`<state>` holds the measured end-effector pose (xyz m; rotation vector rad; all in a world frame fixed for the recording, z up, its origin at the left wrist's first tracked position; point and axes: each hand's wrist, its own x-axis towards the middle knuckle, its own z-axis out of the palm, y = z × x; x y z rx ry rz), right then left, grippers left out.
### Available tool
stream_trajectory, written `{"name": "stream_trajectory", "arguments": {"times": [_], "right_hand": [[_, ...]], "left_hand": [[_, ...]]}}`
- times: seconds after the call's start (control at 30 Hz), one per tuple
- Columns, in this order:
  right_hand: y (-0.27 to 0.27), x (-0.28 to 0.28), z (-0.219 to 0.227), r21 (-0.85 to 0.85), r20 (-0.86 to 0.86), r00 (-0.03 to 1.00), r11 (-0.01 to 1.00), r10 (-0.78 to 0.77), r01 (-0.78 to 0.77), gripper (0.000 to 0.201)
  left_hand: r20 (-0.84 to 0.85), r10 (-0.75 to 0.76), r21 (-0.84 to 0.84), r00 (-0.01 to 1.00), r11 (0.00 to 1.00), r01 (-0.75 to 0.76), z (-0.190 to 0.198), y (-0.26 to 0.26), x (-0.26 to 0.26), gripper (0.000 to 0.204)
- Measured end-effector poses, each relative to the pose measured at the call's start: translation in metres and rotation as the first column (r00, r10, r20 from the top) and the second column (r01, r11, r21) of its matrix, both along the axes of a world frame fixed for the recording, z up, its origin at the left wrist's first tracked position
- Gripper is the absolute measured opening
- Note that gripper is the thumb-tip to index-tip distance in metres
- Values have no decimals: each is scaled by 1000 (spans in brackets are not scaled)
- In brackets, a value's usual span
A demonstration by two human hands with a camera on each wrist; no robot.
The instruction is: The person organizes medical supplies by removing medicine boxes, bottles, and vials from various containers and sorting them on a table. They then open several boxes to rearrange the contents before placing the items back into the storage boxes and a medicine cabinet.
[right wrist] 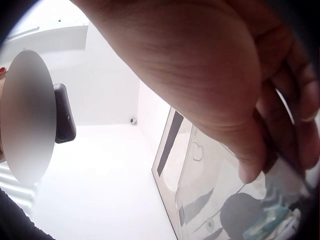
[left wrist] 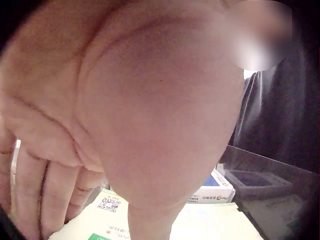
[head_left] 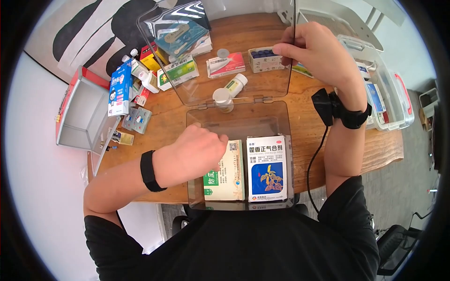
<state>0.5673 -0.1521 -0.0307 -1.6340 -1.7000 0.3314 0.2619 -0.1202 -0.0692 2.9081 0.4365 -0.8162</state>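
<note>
A smoky clear container (head_left: pixel 193 196) with its hinged lid (head_left: pixel 269 92) raised stands at the table's front edge. Two boxes lie flat in it: a cream-and-green box (head_left: pixel 234 180) on the left, a white-and-blue box (head_left: pixel 267 189) on the right. My left hand (head_left: pixel 190 152) is over the cream-and-green box; in the left wrist view its thumb (left wrist: pixel 152 217) and fairly straight fingers point down at that box (left wrist: pixel 215 222), contact unclear. My right hand (head_left: pixel 318 51) pinches the lid's upper right edge, thumb in front; the right wrist view shows the hand (right wrist: pixel 250 100) at the clear lid (right wrist: pixel 197 175).
Behind the lid are a pink-and-white box (head_left: pixel 227 65), a small box with dark blue contents (head_left: pixel 265 63) and white bottles (head_left: pixel 236 84). Several medicine boxes and an open red-edged case (head_left: pixel 82 112) stand left. A clear bin with a red handle (head_left: pixel 398 117) is at the right.
</note>
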Motion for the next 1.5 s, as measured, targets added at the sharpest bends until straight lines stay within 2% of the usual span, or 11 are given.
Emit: {"name": "stream_trajectory", "arguments": {"times": [0.1, 0.27, 0.37, 0.63, 0.8, 1.0, 1.17, 1.27, 1.3, 1.4, 1.5], "right_hand": [[-2, -3, 6, -73, -5, 1000, 997, -12, 12, 26], [-1, -2, 3, -63, -4, 1000, 998, -23, 23, 28], [-4, -3, 5, -55, 1, 999, 998, -39, 39, 29], [-5, 6, 6, -118, -155, 987, 992, 28, -46, 22], [-1, 14, 6, -160, -186, 983, 987, 6, -36, 21], [2, 8, 3, -171, -157, 987, 985, -44, 16, 22], [-2, 19, 7, -125, -229, 973, 991, 25, -55, 29], [-12, 20, 24, -139, -257, 960, 987, -115, 81, 30], [-12, 18, 25, -142, -280, 944, 980, -176, 141, 30], [-11, 28, 15, -59, -369, 929, 998, -5, -18, 28], [-4, 20, 7, -47, -308, 951, 999, -19, 5, 24]], "left_hand": [[-8, 18, -7, 1000, 1000, -19, 4, -1, 2, 58], [236, -76, -26, 969, 996, 84, 4, -13, 6, 77], [204, -94, -43, 974, 994, 104, -1, -16, 4, 83], [388, 5, -31, 922, 999, 7, 36, -21, -36, 68], [715, 189, -74, 673, 978, -196, 33, -8, -85, 44], [720, 443, -253, 533, 884, -393, 9, 5, -124, 30], [702, 490, -279, 516, 857, -434, -8, 24, -133, 29], [686, 518, -294, 510, 839, -457, -17, 39, -131, 28], [675, 510, -259, 534, 841, -475, -18, 47, -130, 27], [670, 474, -165, 572, 846, -507, -24, 82, -128, 29], [715, 353, -20, 603, 873, -487, -36, 127, -114, 44]]}}
